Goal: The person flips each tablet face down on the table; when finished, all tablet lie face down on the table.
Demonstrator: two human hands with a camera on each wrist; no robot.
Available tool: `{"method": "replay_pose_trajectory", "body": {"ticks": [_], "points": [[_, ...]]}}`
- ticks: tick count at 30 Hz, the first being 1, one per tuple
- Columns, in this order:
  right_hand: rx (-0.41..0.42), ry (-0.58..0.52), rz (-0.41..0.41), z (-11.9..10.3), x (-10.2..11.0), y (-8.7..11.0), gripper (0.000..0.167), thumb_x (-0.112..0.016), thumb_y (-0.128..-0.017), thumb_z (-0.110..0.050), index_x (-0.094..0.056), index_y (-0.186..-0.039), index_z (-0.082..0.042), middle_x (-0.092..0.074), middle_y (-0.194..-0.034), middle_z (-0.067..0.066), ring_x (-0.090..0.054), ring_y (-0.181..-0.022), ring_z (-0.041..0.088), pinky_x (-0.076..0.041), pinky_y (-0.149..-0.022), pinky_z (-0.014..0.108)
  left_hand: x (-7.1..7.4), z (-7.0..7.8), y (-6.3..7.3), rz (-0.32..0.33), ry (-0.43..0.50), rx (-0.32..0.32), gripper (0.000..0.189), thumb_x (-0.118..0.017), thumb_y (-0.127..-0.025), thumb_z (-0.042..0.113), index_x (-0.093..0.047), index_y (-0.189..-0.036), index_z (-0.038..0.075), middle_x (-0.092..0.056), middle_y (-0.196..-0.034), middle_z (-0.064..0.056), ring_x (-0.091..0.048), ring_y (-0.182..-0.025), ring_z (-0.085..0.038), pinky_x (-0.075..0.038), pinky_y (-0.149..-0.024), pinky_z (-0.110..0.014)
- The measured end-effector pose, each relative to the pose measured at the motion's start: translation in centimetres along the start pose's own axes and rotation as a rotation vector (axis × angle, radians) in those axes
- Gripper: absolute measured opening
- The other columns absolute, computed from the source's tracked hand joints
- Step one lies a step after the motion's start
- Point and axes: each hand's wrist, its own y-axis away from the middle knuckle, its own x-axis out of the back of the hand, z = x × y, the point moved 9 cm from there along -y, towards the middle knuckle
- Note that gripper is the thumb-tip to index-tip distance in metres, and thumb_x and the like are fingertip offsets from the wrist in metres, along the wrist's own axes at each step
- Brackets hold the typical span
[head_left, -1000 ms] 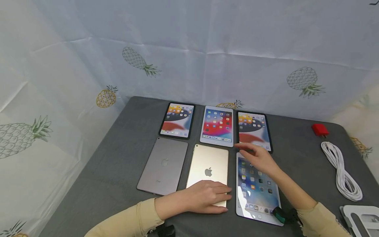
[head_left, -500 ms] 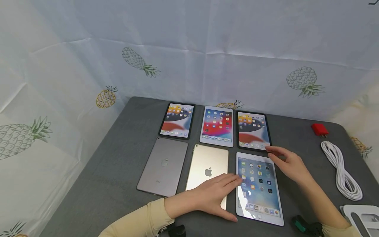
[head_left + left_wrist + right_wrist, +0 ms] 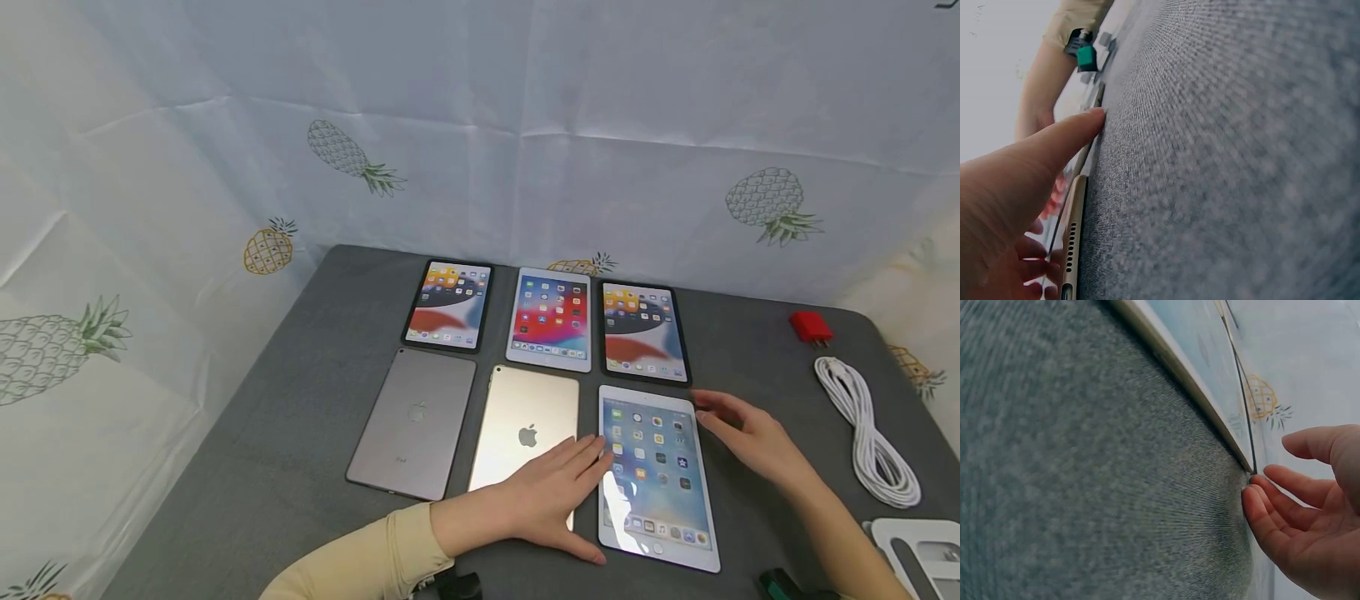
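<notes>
A white-framed tablet (image 3: 660, 479) lies screen up at the front right of the table. My left hand (image 3: 551, 492) spreads over the lower part of a gold tablet (image 3: 528, 400), which lies back up, and its fingertips reach the white tablet's left edge. In the left wrist view the thumb (image 3: 1066, 140) extends forward beside the gold tablet's edge. By the white tablet's upper right corner is my right hand (image 3: 757, 437), its fingers slightly bent. In the right wrist view those fingers (image 3: 1263, 515) come close to the corner; whether they touch it I cannot tell.
A grey tablet (image 3: 412, 425) lies back up at the left. Along the back are two black-framed tablets (image 3: 450, 304) (image 3: 645, 333) and another white one (image 3: 551, 321), all lit. To the right are a red charger (image 3: 810, 327), a white cable bundle (image 3: 866, 433) and a white stand (image 3: 922, 550).
My left hand has shifted right from the gold tablet to the white tablet's edge. The right hand has moved right, off the white tablet's top, to its upper right corner. The tablets appear unmoved.
</notes>
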Motion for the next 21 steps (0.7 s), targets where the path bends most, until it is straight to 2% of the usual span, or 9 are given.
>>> {"method": "replay_pose_trajectory", "body": {"ticks": [11, 14, 21], "points": [[0.006, -0.036, -0.01, -0.3, -0.34, 0.0, 0.049, -0.05, -0.103, -0.032, -0.049, -0.14, -0.001, -0.049, -0.135, 0.029, -0.047, -0.114, 0.042, -0.041, -0.086, 0.062, -0.26, 0.08, -0.61, 0.002, -0.039, 0.007, 0.11, -0.053, -0.078, 0.08, -0.025, -0.154, 0.005, -0.024, -0.159, -0.012, -0.019, -0.147, -0.021, -0.011, -0.118, -0.033], [0.0, -0.042, -0.003, -0.43, -0.26, -0.03, 0.048, -0.05, -0.103, -0.033, -0.051, -0.139, -0.001, -0.051, -0.134, 0.028, -0.048, -0.112, 0.039, -0.043, -0.085, 0.058, -0.34, 0.21, -0.7, -0.001, -0.076, 0.01, 0.109, -0.051, -0.078, 0.08, -0.026, -0.154, 0.005, -0.026, -0.158, -0.012, -0.02, -0.147, -0.021, -0.011, -0.118, -0.032], [-0.016, -0.062, -0.003, -0.26, -0.22, -0.48, 0.044, -0.05, -0.103, -0.032, -0.054, -0.135, -0.003, -0.056, -0.126, 0.021, -0.05, -0.099, 0.022, -0.045, -0.078, 0.038, -0.21, 0.66, -0.78, 0.025, -0.17, -0.009, 0.105, -0.047, -0.081, 0.08, -0.031, -0.152, 0.004, -0.032, -0.156, -0.013, -0.026, -0.144, -0.024, -0.017, -0.118, -0.033]]}}
